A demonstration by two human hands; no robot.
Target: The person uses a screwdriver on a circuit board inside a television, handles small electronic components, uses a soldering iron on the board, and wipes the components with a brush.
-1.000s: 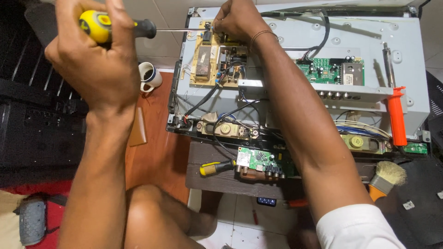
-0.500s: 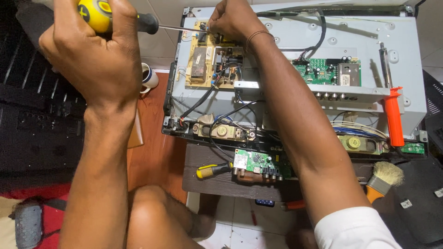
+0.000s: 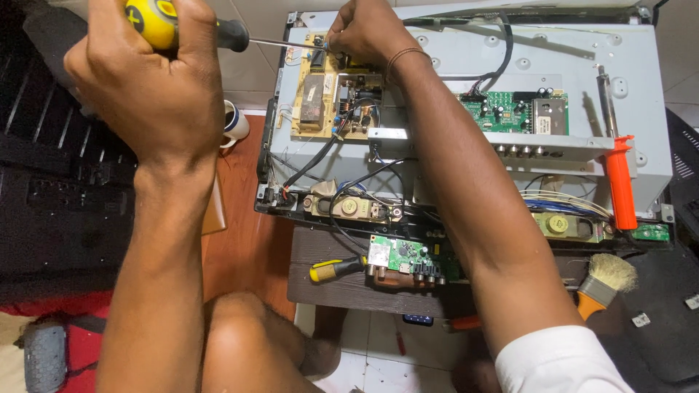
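Left hand [image 3: 149,87], grip clamped on the yellow-and-black screwdriver [image 3: 191,25], whose shaft runs rightward from the grip to the tan circuit board [image 3: 320,94]. Right hand [image 3: 368,33], fingers pinched together at the shaft tip on that board's upper edge; anything held there is hidden.

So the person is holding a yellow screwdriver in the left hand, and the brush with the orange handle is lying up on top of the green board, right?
Not quite. The head view shows the brush lying below the chassis, far from the green board. The left hand does hold the yellow screwdriver.
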